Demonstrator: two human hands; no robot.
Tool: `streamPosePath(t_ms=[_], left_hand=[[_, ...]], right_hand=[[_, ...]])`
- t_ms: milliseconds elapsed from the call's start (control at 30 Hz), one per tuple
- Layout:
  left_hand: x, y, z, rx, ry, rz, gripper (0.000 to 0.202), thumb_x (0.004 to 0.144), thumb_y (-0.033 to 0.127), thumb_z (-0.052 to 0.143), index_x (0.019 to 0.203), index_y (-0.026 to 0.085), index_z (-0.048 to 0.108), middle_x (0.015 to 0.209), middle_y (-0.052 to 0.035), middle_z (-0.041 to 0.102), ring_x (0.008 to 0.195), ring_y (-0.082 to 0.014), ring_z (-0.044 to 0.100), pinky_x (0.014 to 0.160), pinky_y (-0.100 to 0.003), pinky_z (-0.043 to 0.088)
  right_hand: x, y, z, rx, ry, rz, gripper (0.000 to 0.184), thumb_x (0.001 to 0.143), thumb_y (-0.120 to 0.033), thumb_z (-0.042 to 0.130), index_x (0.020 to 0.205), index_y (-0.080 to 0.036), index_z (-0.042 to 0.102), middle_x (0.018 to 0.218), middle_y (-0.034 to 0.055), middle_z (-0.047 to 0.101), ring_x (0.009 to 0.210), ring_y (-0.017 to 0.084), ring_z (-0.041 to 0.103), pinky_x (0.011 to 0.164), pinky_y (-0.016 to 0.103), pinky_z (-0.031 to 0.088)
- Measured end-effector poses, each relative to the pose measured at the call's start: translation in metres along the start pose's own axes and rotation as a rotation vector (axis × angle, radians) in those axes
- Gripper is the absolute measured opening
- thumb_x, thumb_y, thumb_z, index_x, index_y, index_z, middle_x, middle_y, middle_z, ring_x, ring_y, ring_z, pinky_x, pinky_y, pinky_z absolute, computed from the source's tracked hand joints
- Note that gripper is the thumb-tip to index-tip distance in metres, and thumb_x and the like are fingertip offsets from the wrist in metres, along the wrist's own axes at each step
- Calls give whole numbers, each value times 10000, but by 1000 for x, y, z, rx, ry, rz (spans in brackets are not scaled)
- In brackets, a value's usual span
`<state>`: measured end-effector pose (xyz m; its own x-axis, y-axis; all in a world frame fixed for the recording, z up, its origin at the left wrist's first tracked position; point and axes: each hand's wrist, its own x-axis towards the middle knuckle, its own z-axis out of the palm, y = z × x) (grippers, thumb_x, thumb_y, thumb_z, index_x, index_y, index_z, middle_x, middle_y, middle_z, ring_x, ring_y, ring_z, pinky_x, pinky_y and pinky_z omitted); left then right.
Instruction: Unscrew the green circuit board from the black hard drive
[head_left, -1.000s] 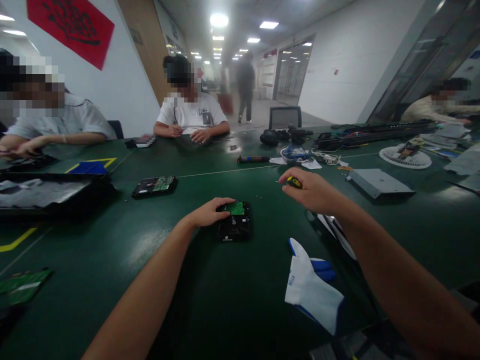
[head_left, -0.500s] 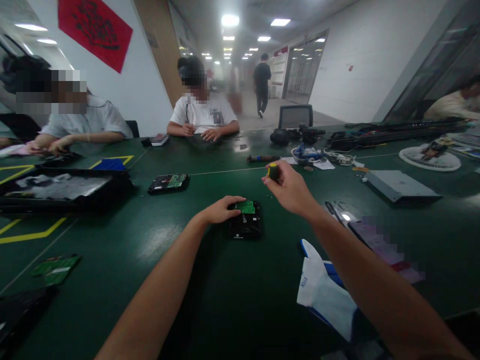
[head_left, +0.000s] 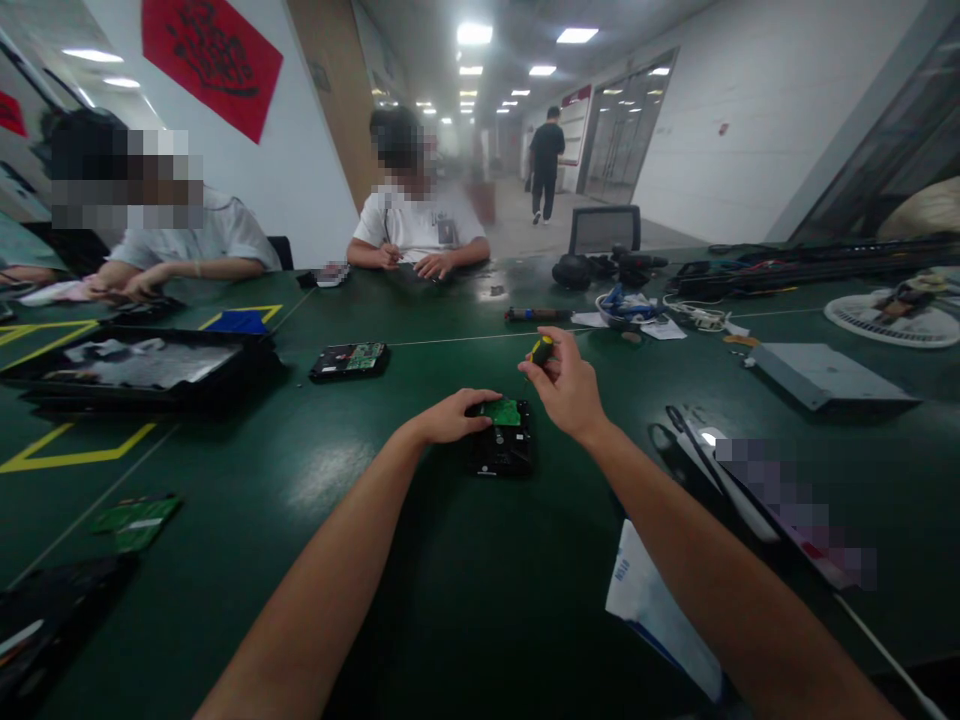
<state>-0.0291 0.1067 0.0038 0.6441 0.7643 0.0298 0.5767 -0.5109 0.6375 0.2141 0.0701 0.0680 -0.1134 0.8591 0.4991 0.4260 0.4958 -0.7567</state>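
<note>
A black hard drive (head_left: 504,448) with a green circuit board (head_left: 505,411) on top lies on the dark green table (head_left: 420,560) in front of me. My left hand (head_left: 454,416) rests on its left edge, fingers curled over the near corner, holding it down. My right hand (head_left: 566,385) is closed on a small screwdriver (head_left: 541,350) with a yellow and black handle, held upright just above the drive's right side.
A second hard drive (head_left: 349,360) lies further left, a black tray (head_left: 135,368) beyond it. A white and blue glove (head_left: 656,610) sits under my right forearm. A grey box (head_left: 829,375), cables and tools crowd the right. Two people sit across the table; another walks down the corridor.
My right hand has brought the screwdriver left and nearer, from over the bare table to just above the drive. My left hand has stayed on the drive. The view has shifted right.
</note>
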Motion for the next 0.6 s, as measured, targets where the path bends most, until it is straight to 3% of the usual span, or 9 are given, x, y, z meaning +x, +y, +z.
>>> streamPosePath(t_ms=[300,600], left_hand=[[1,-1,1,11,-4,8,635,876,386,593,1485,267,461,1484,-58,527,1361,-284,474,1168,-443,327],[3,-5,3,25,1,20,617,877,394,603,1469,275,477,1480,-61,531,1345,-276,494,1150,-441,352]], right_hand=[[-7,14,8,63,26,-81,477,950,-391,592,1380,-296,410,1217,86,653,1046,246,684,974,466,552],[-3,26,8,-6,94,-155,507,940,-383,615,1403,-310,421,1108,68,664,889,236,698,823,471,612]])
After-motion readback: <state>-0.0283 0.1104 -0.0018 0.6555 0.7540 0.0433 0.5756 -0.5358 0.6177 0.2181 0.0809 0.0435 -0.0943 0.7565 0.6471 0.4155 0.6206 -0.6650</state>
